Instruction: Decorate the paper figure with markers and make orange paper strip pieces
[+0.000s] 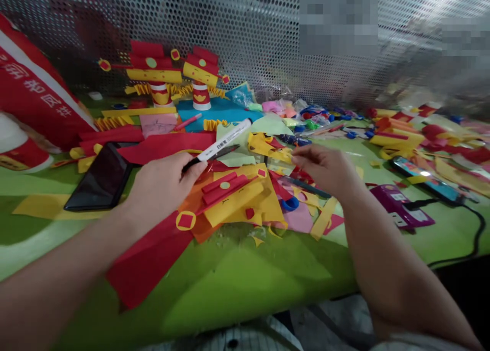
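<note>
My left hand (166, 180) is closed around a white marker (225, 140) with black ends, which slants up to the right. A dark pointed blade shows just under the marker; its other end is hidden. My right hand (323, 167) is pinched, fingertips at the right end of a yellow paper scrap (268, 146) with cut-out holes; what they grip, if anything, is unclear. Between my hands lies a paper figure head (233, 197) with a rolled yellow face and red hat, on yellow and orange paper. A red paper strip (149, 259) lies below my left hand.
Two finished-looking paper-cup figures (158, 93) stand at the back by a perforated metal screen (229, 24). A black phone (101, 177) lies left, near a white-and-red cup (19, 146). On the right are a purple power strip (401, 208), its cable and another phone (424, 180).
</note>
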`<state>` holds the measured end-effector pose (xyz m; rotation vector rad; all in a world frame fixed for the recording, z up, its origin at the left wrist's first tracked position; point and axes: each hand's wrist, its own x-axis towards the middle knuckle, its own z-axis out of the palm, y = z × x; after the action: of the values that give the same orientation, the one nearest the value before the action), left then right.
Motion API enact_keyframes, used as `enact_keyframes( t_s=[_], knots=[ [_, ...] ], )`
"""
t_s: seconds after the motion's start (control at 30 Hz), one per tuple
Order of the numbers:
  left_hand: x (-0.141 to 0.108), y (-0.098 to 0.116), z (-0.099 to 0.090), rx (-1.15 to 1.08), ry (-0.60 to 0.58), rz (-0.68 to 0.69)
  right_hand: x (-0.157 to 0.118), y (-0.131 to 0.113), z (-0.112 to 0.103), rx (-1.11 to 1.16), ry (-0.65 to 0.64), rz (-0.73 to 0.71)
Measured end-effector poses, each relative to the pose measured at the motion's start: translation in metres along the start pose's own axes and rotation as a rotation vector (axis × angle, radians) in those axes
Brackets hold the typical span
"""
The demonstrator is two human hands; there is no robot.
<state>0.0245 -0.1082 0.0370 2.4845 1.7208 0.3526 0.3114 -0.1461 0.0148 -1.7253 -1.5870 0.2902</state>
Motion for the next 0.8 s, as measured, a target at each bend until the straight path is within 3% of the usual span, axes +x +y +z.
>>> enact_keyframes(
  t_s=[0.1,0.27,0.5,0.8],
  knots=[
    [0.009,-0.007,0.008,0.082,-0.093,-0.026,0.005,0.006,0.006,-0.237,-0.076,-0.045],
    [0.017,-0.018,0.017,0.183,-0.174,-0.064,0.005,0.004,0.014,-0.389,-0.154,-0.118],
    [0.02,-0.021,0.025,0.219,-0.289,-0.039,0.003,-0.001,0.02,-0.621,-0.425,-0.152],
    [0.018,-0.02,0.023,0.185,-0.324,-0.008,0.001,-0.004,0.021,-0.565,-0.417,-0.172]
  ],
)
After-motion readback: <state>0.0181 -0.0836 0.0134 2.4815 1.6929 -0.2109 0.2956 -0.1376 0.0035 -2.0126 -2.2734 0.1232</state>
